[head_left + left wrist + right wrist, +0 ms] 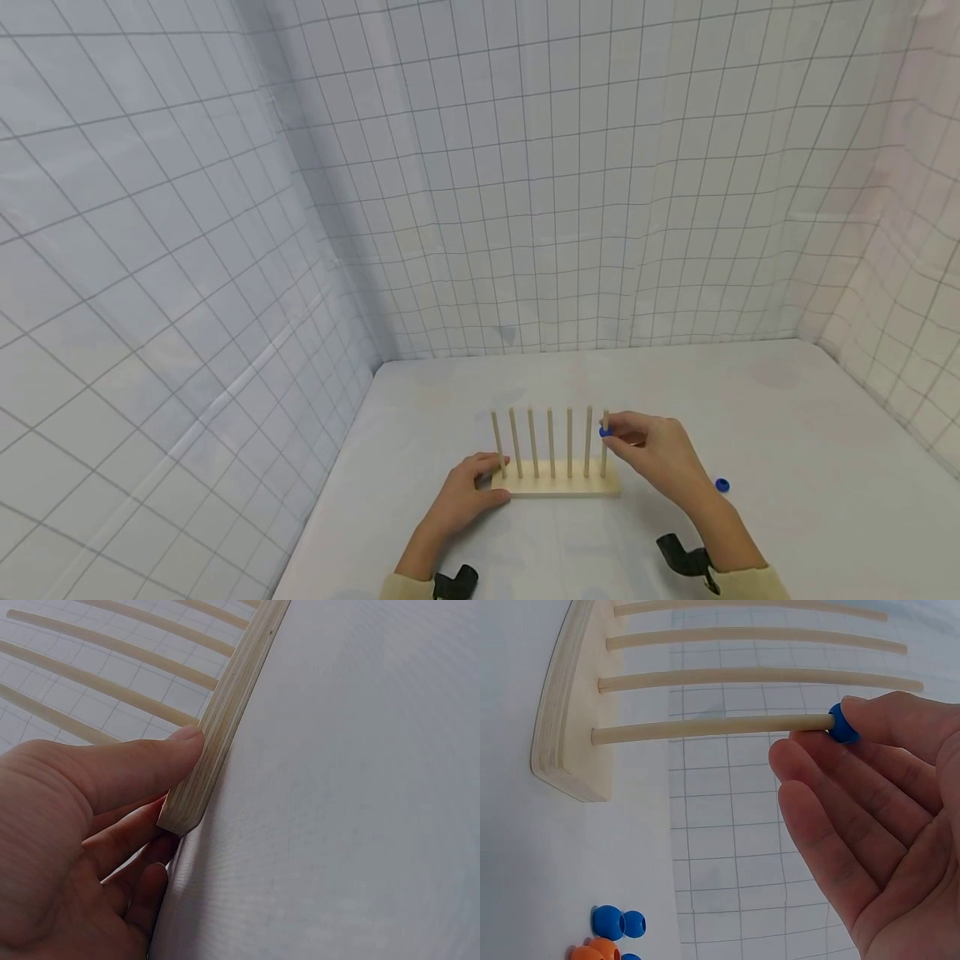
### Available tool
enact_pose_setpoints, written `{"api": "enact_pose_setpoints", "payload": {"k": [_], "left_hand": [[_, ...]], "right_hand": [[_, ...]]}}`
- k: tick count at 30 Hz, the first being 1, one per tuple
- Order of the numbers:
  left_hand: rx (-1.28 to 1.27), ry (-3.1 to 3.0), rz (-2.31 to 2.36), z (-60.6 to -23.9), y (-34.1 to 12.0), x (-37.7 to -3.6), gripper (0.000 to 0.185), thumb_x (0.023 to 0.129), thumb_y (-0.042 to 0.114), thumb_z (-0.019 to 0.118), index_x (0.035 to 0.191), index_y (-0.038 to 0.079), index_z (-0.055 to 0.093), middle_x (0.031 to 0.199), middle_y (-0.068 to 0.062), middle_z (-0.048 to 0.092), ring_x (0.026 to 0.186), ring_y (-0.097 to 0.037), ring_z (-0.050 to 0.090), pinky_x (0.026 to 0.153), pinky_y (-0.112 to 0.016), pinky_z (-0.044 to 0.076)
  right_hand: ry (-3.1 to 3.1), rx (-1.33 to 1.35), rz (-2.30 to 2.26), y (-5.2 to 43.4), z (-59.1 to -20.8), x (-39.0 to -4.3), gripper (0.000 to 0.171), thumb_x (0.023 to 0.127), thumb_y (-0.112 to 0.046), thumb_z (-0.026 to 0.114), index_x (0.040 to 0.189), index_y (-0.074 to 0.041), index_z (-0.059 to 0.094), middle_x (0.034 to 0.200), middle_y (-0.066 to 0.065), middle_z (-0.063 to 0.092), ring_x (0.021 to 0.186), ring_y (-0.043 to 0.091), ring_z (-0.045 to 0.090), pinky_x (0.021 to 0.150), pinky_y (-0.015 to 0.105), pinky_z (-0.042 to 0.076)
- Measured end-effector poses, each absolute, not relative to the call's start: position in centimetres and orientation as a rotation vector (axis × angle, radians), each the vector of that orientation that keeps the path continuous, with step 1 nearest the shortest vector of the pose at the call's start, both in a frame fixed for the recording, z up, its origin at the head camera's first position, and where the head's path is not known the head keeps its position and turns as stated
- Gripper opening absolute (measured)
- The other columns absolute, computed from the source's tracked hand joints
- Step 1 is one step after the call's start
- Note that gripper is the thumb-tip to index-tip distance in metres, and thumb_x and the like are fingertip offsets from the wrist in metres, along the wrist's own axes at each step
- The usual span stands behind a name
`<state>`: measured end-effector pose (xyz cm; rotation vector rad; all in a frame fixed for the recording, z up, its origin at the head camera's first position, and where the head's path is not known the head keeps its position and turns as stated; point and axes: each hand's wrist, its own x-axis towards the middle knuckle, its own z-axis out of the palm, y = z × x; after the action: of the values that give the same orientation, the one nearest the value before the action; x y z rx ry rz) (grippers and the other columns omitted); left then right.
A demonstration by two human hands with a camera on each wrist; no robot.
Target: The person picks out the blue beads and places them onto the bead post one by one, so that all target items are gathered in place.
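A wooden peg rack stands on the table, with a row of several upright rods on a flat base [558, 487]. My left hand [468, 493] grips the base's left end, thumb on the front edge [187, 787] and fingers behind and under it. At the other end my right hand [654, 454] pinches a blue bead [841, 726] between thumb and fingers. That bead is around the upper part of the rightmost rod [720, 727], well above the base. The right hand's other fingers are extended below the bead.
On the table right of the rack lies a blue bead [722, 484]. The right wrist view shows more loose beads, blue [608, 922] and orange [604, 949]. White grid-patterned sheets [525, 183] hang behind the white table [420, 417] and at its sides.
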<state>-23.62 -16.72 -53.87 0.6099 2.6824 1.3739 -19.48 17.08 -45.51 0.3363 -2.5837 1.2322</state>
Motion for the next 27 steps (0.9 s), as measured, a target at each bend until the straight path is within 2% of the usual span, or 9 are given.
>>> {"api": "enact_pose_setpoints", "payload": {"k": [10,27], "left_hand": [[0.611,2.68,1.38,-53.8,-16.7,-23.6,0.051,0.083,0.033,0.083,0.13,0.017,0.069,0.135,0.002,0.062,0.133,-0.028,0.05,0.108,-0.051,0.041],[0.602,2.702,1.353,-53.8,-16.7,-23.4,0.052,0.083,0.033,0.082,0.13,0.017,0.069,0.135,0.001,0.062,0.132,-0.029,0.051,0.107,-0.052,0.041]], "right_hand": [[-2.583,0.32,1.22,17.0,-46.2,-19.7,0.019,0.089,-0.02,0.078,0.108,-0.019,0.076,0.093,-0.01,0.074,0.081,0.01,0.07,0.069,0.029,0.058],[-2.619,0.312,1.242,17.1,-47.3,-19.8,0.021,0.089,-0.021,0.078,0.11,-0.019,0.076,0.093,-0.011,0.074,0.084,0.011,0.07,0.071,0.029,0.058]]}}
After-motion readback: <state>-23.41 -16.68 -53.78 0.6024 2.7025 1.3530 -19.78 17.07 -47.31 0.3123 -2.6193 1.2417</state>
